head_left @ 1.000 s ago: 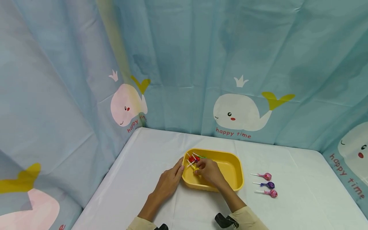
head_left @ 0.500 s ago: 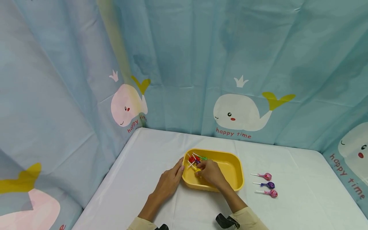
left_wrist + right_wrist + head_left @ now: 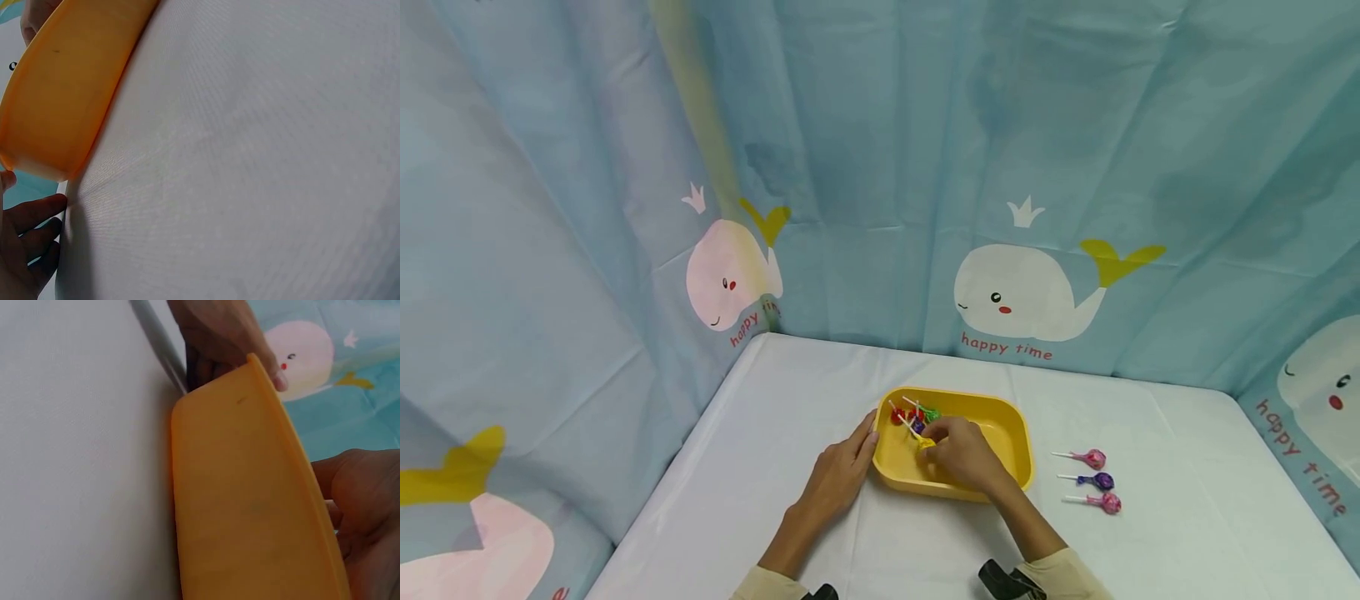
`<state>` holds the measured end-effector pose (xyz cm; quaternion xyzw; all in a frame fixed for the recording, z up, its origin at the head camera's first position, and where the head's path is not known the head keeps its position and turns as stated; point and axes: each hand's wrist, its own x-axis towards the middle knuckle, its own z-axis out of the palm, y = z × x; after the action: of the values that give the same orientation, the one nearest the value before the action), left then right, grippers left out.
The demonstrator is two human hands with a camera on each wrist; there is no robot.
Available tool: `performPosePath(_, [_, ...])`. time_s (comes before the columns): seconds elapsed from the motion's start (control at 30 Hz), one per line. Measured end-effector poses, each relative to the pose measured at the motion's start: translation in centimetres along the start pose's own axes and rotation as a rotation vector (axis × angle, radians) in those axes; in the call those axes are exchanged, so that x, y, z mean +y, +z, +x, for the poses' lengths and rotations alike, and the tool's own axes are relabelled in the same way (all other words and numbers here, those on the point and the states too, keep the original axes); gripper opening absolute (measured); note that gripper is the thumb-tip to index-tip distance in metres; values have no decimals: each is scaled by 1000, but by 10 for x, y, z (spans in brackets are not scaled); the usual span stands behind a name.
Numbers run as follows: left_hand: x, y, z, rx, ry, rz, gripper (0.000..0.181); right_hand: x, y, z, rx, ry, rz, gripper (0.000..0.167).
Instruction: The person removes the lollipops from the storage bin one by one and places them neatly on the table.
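Blue whale-print curtain [image 3: 880,167] behind everything, cut off at the frame edges. White counter [image 3: 1195,467] below, near edge out of frame. On it we have the yellow tray [image 3: 1000,446]; both wrist views give us mostly its outer wall, contents hidden. Left hand [image 3: 841,471]: fingers extended, loosely spread, thumb at the rim on the tray's left end. Right hand [image 3: 964,454] is inside, pinching the yellow lollipop [image 3: 927,443], whose head we see only partly. Just beside it, red lollipops [image 3: 898,416], a green lollipop [image 3: 931,414] and a purple lollipop [image 3: 918,426] overlap; we can't separate every stick. Right of the tray, three lollipops [image 3: 1102,481] lie in a row.
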<state>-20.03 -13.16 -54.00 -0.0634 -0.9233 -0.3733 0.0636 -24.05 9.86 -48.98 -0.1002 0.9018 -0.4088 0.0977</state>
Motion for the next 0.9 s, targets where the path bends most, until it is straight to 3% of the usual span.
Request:
performPosePath(0.2, [-1,1,0,-1,4,0,57,3,-8,-11,34,-23,37,17])
performPosePath(0.43, [-2,2,-1,-9,11,6,58,9,-15,-23,135,-12,47,10])
performPosePath(0.67, [-1,1,1,-9,14,3,57,16,-25,-35,209,35,68,23])
performPosePath(0.9, [-2,1,1,-7,21,-1,58,21,-38,-49,270,55,109,26])
